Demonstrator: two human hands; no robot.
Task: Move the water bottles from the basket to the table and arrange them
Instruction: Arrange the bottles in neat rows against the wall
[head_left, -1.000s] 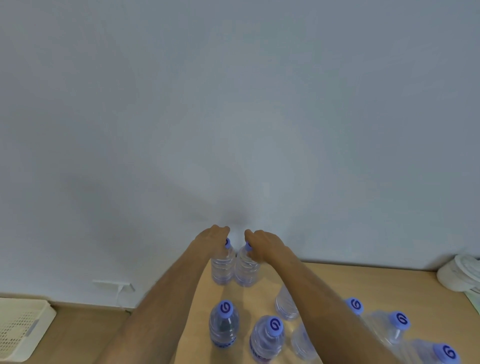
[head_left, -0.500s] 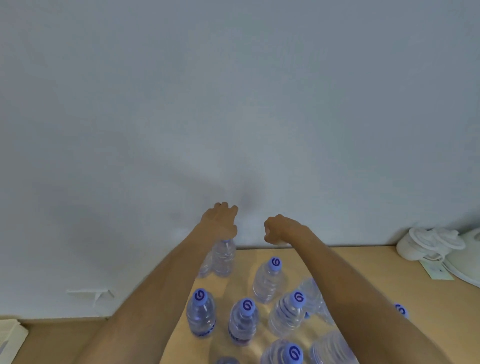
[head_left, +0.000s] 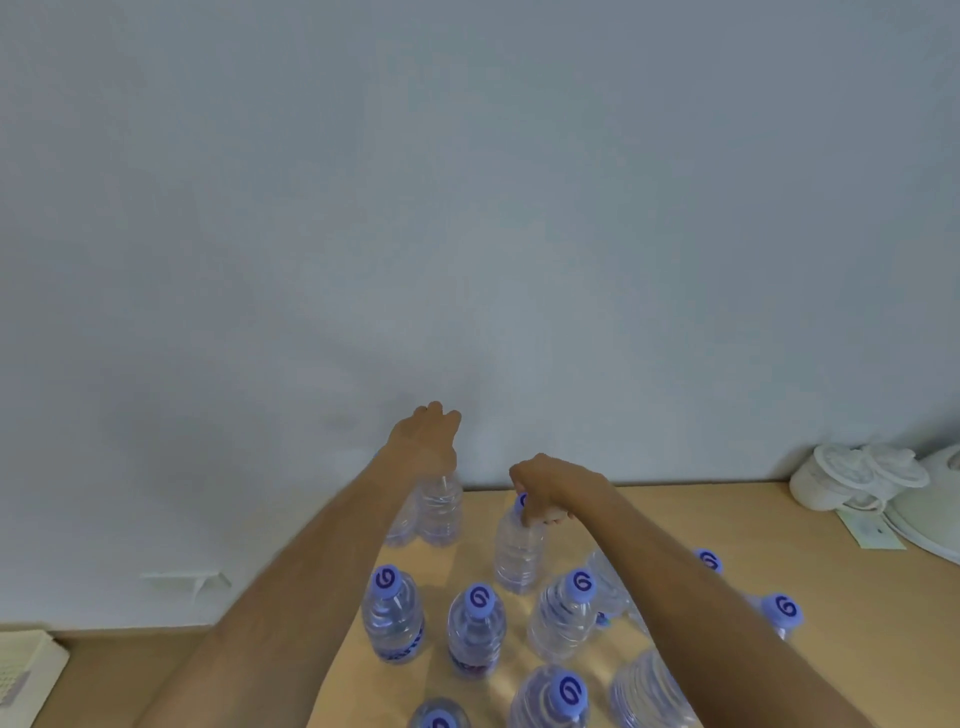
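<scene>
Both hands worked the far row of bottles on the table (head_left: 675, 525).

At far left the basket (head_left: 23, 675) edge showed on the floor. The left hand (head_left: 428, 441) lay over the top of a back bottle (head_left: 440, 512) by the wall; its grip could not be told. The right hand (head_left: 550, 486), which hung free half a second earlier, had closed on the cap of the middle bottle (head_left: 517, 558). Other bottles stood upright nearer the camera.

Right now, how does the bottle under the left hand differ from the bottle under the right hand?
The left hand's bottle stands by the wall, close beside another bottle; the right hand's bottle stands nearer and apart. The left hand hides its cap; the right hand leaves some blue cap showing. Both are clear and upright.
</scene>
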